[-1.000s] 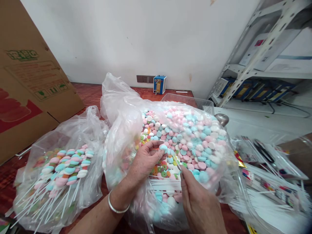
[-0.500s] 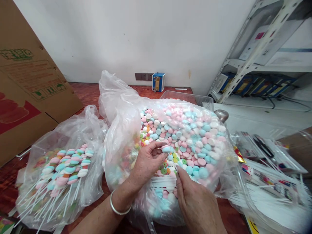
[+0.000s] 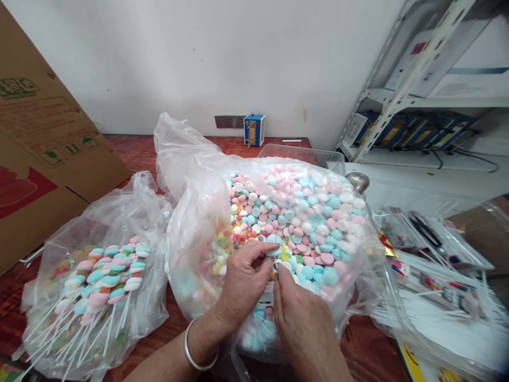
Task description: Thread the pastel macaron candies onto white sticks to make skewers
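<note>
My left hand (image 3: 242, 281), with a silver bangle on its wrist, pinches a pale blue and pink marshmallow candy (image 3: 273, 251) between thumb and fingertips. Just below it, my right hand (image 3: 304, 318) is closed on a thin white stick (image 3: 275, 262), whose tip meets the candy's underside; most of the stick is hidden by my fingers. Both hands are over a large clear plastic bag (image 3: 191, 207) filled with pink, blue and white candy discs (image 3: 302, 233). Small ring-shaped gummies (image 3: 248, 233) are mixed in at its left.
On the left, another plastic bag (image 3: 153, 297) bears several finished candy skewers (image 3: 107, 270) beside a cardboard box (image 3: 51, 138). White sticks (image 3: 445, 329) and packaged items lie in a clear tray at right. A metal scoop (image 3: 358, 182) and a blue box (image 3: 254, 130) are farther back.
My right hand has moved up and left, bringing the stick to the candy in my left hand. The left hand stays almost in place, and the view has shifted slightly.
</note>
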`<action>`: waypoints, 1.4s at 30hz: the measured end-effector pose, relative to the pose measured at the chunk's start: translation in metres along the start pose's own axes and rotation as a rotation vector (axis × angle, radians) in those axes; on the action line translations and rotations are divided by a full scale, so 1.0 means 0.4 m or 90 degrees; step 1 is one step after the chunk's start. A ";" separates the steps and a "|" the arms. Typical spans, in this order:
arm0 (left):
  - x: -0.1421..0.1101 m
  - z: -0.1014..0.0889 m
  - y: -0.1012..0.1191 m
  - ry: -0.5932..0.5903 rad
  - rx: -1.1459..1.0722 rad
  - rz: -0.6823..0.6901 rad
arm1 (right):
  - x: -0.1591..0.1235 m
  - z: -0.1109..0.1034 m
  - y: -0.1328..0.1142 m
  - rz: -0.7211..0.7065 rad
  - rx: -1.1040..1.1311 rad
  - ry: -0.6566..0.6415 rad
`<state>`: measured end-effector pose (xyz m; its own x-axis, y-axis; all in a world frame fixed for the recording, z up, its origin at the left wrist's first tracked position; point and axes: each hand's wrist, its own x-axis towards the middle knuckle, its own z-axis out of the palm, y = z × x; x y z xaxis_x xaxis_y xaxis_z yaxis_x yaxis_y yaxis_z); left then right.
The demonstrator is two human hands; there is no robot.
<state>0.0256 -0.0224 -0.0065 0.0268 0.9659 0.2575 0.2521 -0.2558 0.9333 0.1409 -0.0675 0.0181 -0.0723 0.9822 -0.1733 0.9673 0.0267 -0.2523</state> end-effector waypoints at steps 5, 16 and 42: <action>-0.020 -0.007 -0.002 -0.049 0.061 0.036 | 0.029 0.007 0.011 0.008 0.018 0.051; 0.067 -0.147 -0.029 0.043 0.501 0.130 | 0.146 -0.060 0.017 -0.054 -0.164 0.077; 0.188 -0.168 -0.052 -0.052 0.510 0.075 | 0.272 -0.023 0.060 -0.124 0.204 0.026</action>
<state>-0.0427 0.0529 0.0103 0.1591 0.9422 0.2949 0.8581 -0.2797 0.4307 0.1586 0.0417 0.0020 -0.2313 0.9713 -0.0560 0.8107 0.1606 -0.5630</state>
